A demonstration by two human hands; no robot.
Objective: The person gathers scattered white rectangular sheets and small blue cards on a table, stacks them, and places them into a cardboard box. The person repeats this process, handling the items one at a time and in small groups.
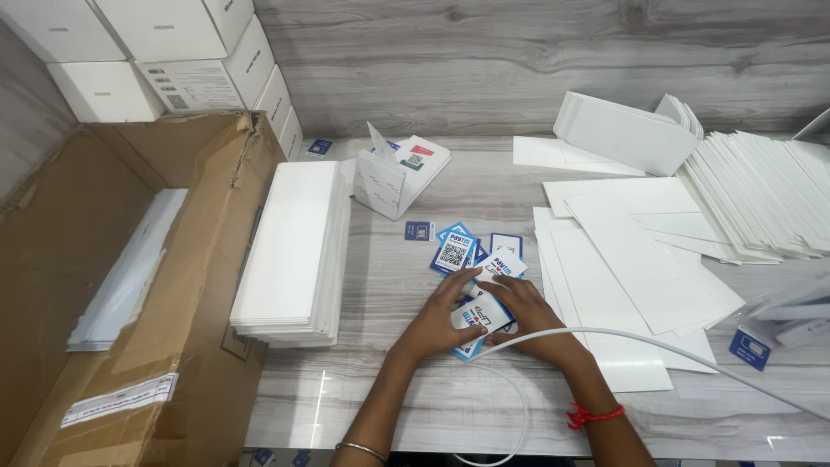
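Note:
My left hand (435,322) and my right hand (529,316) meet over a small heap of printed cards (481,318) on the pale wood-grain table (389,285). Fingers of both hands pinch and press the white-and-blue cards in the heap. More cards with square code patterns (456,251) lie fanned just beyond my fingertips. A small blue card (419,231) lies alone farther back. A thin bangle sits on my left wrist and a red thread on my right wrist.
A large open cardboard box (121,285) fills the left side. A tall stack of white sheets (294,251) lies beside it. Loose and stacked white sheets (657,251) cover the right. An open white box (393,177) stands behind. A white cable (657,346) crosses my right forearm. White cartons (173,52) are stacked at back left.

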